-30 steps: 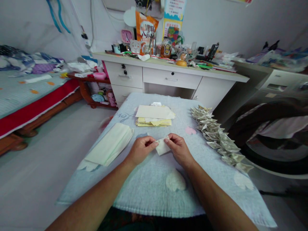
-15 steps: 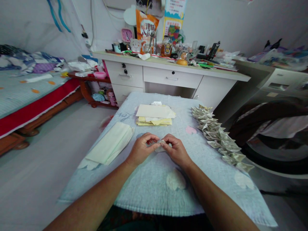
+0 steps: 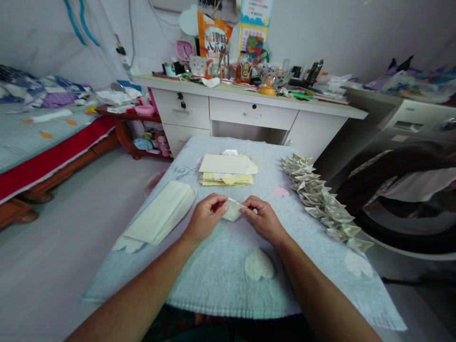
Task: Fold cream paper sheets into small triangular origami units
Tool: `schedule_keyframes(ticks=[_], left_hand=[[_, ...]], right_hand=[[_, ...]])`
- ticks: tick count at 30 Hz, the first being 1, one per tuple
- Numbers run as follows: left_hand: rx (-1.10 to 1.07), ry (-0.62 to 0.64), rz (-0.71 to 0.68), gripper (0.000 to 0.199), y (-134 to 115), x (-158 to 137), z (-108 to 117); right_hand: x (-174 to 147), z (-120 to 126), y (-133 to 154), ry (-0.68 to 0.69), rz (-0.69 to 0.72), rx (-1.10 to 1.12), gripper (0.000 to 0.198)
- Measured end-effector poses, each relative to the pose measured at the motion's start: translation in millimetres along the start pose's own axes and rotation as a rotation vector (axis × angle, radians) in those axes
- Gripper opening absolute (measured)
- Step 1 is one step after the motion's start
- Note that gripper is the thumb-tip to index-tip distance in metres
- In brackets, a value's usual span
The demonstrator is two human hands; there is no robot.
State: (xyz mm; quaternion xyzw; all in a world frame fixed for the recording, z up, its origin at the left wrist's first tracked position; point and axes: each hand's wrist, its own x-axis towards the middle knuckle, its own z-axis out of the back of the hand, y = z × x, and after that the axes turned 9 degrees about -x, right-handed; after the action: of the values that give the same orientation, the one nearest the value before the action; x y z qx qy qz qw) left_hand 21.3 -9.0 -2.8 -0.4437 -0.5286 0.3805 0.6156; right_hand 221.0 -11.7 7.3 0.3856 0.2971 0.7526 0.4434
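A small folded piece of pale paper [image 3: 233,210] is stretched between my two hands, above the middle of the cloth-covered table. My left hand [image 3: 208,214] pinches its left corner between thumb and fingers. On the other side, my right hand [image 3: 261,216] pinches the right corner in the same way. Beyond my hands lies a stack of cream and yellow paper sheets [image 3: 228,165]. To the left rests a pile of long pale green paper sheets [image 3: 158,211]. Several pointed folded paper pieces [image 3: 320,197] stand in rows along the right side.
A light blue quilted cloth [image 3: 213,280] covers the table. Behind it stands a white desk [image 3: 249,114] crowded with jars, a pink clock [image 3: 184,50] and an orange bag [image 3: 213,40]. A bed [image 3: 42,142] is at the left, a washing machine [image 3: 409,128] at the right.
My hands have moved slightly apart, and more of the folded paper now shows between them as a flat face. The head view has shifted a little.
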Motion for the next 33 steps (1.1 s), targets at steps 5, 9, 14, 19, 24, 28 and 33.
schedule_keyframes(ticks=[5, 9, 14, 19, 24, 28, 33], left_hand=[[0.175, 0.031, -0.120, 0.006, -9.0, 0.4, 1.4], [0.299, 0.017, -0.216, 0.008, -14.6, -2.4, -0.2], [0.514, 0.111, -0.300, 0.018, -15.1, -5.7, -3.5], [0.716, 0.302, -0.287, 0.018, -7.5, -7.4, -6.1], [0.810, 0.462, -0.197, 0.022, -5.0, -8.9, -6.2], [0.797, 0.520, -0.138, 0.013, -7.7, -7.5, -5.6], [0.797, 0.465, -0.134, 0.020, -5.6, -6.9, -8.0]], right_hand=[[0.0, -0.1, -0.6, -0.037, -0.016, -0.002, 0.008], [0.1, -0.1, -0.2, -0.093, 0.015, -0.037, 0.009], [0.2, -1.9, -5.9, -0.148, 0.065, -0.119, 0.021], [2.1, -0.9, -15.8, -0.105, 0.049, -0.262, 0.029], [3.0, 4.0, -22.0, -0.086, -0.012, -0.387, 0.023], [2.1, 4.3, -20.7, 0.029, -0.017, -0.460, 0.014], [1.4, -2.7, -17.3, 0.084, -0.067, -0.589, 0.010]])
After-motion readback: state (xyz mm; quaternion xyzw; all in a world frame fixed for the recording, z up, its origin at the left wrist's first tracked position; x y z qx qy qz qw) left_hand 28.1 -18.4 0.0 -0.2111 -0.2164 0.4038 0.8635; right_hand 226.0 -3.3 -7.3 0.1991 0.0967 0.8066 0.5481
